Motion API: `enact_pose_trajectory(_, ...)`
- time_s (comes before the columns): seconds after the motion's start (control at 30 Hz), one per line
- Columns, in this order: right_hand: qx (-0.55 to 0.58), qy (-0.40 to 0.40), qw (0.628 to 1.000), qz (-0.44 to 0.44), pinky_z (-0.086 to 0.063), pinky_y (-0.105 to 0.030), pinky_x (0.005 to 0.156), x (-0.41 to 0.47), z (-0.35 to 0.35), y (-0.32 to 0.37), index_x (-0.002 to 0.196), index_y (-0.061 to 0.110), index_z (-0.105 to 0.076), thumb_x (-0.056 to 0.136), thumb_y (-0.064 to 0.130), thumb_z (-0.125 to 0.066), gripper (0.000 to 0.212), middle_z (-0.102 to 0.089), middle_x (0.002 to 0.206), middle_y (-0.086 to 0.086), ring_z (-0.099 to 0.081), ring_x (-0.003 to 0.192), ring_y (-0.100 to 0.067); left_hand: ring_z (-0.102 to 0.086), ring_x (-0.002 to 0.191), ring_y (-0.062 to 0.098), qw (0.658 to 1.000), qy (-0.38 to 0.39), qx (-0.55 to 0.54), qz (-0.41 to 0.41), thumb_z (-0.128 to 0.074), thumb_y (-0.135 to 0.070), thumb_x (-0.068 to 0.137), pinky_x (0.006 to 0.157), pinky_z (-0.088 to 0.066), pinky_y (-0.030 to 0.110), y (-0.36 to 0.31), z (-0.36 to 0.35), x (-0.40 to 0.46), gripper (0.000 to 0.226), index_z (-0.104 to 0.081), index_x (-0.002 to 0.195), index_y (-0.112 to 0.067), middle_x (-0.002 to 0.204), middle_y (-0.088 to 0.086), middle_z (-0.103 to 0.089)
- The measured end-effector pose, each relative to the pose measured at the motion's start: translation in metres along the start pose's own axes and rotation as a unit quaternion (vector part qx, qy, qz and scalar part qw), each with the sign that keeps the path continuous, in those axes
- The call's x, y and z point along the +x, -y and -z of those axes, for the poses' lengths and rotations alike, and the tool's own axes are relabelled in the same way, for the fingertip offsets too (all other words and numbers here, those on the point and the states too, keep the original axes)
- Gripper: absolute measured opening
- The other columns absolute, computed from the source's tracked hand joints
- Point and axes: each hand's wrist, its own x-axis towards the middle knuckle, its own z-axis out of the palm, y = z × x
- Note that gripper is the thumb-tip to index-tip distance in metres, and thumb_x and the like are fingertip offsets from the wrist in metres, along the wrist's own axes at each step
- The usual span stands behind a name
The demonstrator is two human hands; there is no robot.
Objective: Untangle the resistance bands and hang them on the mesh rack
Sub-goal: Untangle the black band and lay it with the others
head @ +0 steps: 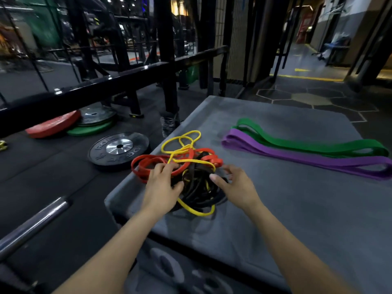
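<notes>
Tangled bands being handled on a grey counter [297, 209].

At the frame's centre, a knot of yellow band [186, 151], red band [148, 164] and black bands [201, 187] is lying on the counter's left part. The left hand [162, 183] is being laid on the knot's left side, fingers curled onto the red and black strands; a firm grip cannot be told. The right hand [235, 185] is being held released just right of the knot, fingers spread. A purple band [307, 160] and a green band [307, 145] are lying flat at the right, apart from the knot. Plates [118, 148] are resting on the floor at the left.
</notes>
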Motion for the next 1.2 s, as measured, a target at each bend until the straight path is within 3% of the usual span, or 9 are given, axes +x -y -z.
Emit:
enact_pose_trajectory(0.2, -0.123, 0.038, 0.991, 0.033, -0.04, -0.039, 0.101, 0.002, -0.035, 0.012, 0.132, 0.015, -0.04, 0.074, 0.054, -0.068, 0.076, -0.047, 0.133, -0.006, -0.041, 0.126, -0.026, -0.033, 0.125, 0.025, 0.999, 0.027, 0.026, 0.021, -0.066, -0.024, 0.081, 0.104, -0.032, 0.037, 0.011, 0.0, 0.006, 0.058, -0.042, 0.133, -0.019, 0.131, 0.005, -0.037)
enact_pose_trajectory(0.3, -0.198, 0.025, 0.979, 0.045, -0.037, -0.042, 0.101, 0.002, -0.045, 0.019, 0.132, 0.015, -0.038, 0.074, 0.063, -0.061, 0.079, -0.045, 0.134, -0.007, -0.037, 0.124, -0.03, -0.029, 0.128, 0.027, 0.994, 0.086, 0.033, 0.054, -0.065, -0.023, 0.081, 0.104, -0.03, 0.033, 0.016, 0.0, 0.003, 0.066, -0.033, 0.138, -0.021, 0.136, 0.004, -0.027)
enact_pose_trajectory(0.4, -0.252, 0.015, 0.967, 0.029, -0.035, -0.043, 0.101, 0.002, -0.054, 0.023, 0.129, 0.014, -0.041, 0.072, 0.07, -0.054, 0.081, -0.046, 0.132, -0.008, -0.038, 0.122, -0.032, -0.037, 0.126, 0.025, 0.992, 0.101, -0.01, 0.076, -0.066, -0.022, 0.082, 0.099, -0.039, 0.032, 0.02, 0.001, 0.004, 0.064, -0.035, 0.138, -0.019, 0.137, 0.003, -0.028)
enact_pose_trajectory(0.57, -0.269, -0.019, 0.963, -0.004, -0.037, -0.043, 0.097, 0.01, -0.061, 0.037, 0.119, 0.009, -0.044, 0.076, 0.041, -0.063, 0.057, -0.053, 0.124, -0.012, -0.041, 0.12, -0.033, -0.046, 0.116, 0.018, 0.99, 0.074, -0.062, 0.099, -0.068, -0.009, 0.076, 0.087, -0.046, 0.027, 0.024, 0.002, 0.006, 0.059, -0.045, 0.13, -0.019, 0.13, 0.0, -0.035)
enact_pose_trajectory(0.67, -0.243, -0.017, 0.97, -0.022, -0.042, -0.042, 0.093, 0.014, -0.061, 0.04, 0.115, 0.009, -0.046, 0.076, 0.03, -0.066, 0.049, -0.058, 0.116, -0.012, -0.047, 0.117, -0.032, -0.045, 0.114, 0.015, 0.989, 0.064, -0.088, 0.104, -0.068, -0.003, 0.075, 0.077, -0.043, 0.022, 0.024, 0.003, 0.005, 0.055, -0.05, 0.124, -0.022, 0.124, -0.003, -0.036)
enact_pose_trajectory(0.8, -0.18, -0.03, 0.983, -0.027, -0.045, -0.035, 0.085, 0.014, -0.062, 0.039, 0.109, 0.015, -0.051, 0.076, 0.022, -0.066, 0.037, -0.065, 0.106, -0.006, -0.057, 0.105, -0.029, -0.049, 0.105, 0.015, 0.987, 0.034, -0.105, 0.113, -0.068, 0.001, 0.072, 0.083, -0.049, 0.027, 0.025, 0.001, 0.003, 0.056, -0.05, 0.122, -0.017, 0.12, 0.001, -0.039)
enact_pose_trajectory(0.97, 0.021, -0.069, 0.996, -0.042, -0.048, -0.033, 0.083, 0.026, -0.044, 0.036, 0.103, 0.015, -0.061, 0.074, 0.013, -0.066, 0.029, -0.066, 0.1, -0.007, -0.061, 0.099, -0.027, -0.057, 0.083, 0.018, 0.981, -0.065, -0.154, 0.1, -0.06, 0.01, 0.071, 0.076, -0.053, 0.032, 0.031, 0.007, 0.01, 0.04, -0.058, 0.097, -0.02, 0.098, 0.008, -0.058)
enact_pose_trajectory(1.1, 0.144, -0.112, 0.983, -0.025, -0.054, -0.037, 0.076, 0.033, -0.032, 0.029, 0.082, 0.013, -0.062, 0.072, 0.005, -0.064, 0.013, -0.067, 0.082, -0.008, -0.066, 0.081, -0.026, -0.052, 0.072, 0.002, 0.984, -0.118, -0.109, 0.077, -0.059, 0.006, 0.079, 0.068, -0.039, 0.013, 0.032, 0.02, 0.008, 0.025, -0.064, 0.094, -0.014, 0.1, -0.001, -0.049)
enact_pose_trajectory(1.2, 0.194, -0.136, 0.971, -0.009, -0.054, -0.038, 0.07, 0.041, -0.029, 0.028, 0.079, 0.012, -0.064, 0.068, 0.008, -0.061, 0.011, -0.069, 0.076, -0.007, -0.066, 0.074, -0.025, -0.051, 0.078, 0.004, 0.989, -0.097, -0.096, 0.052, -0.054, 0.012, 0.078, 0.073, -0.038, 0.012, 0.032, 0.022, 0.002, 0.032, -0.064, 0.085, -0.018, 0.1, -0.002, -0.047)
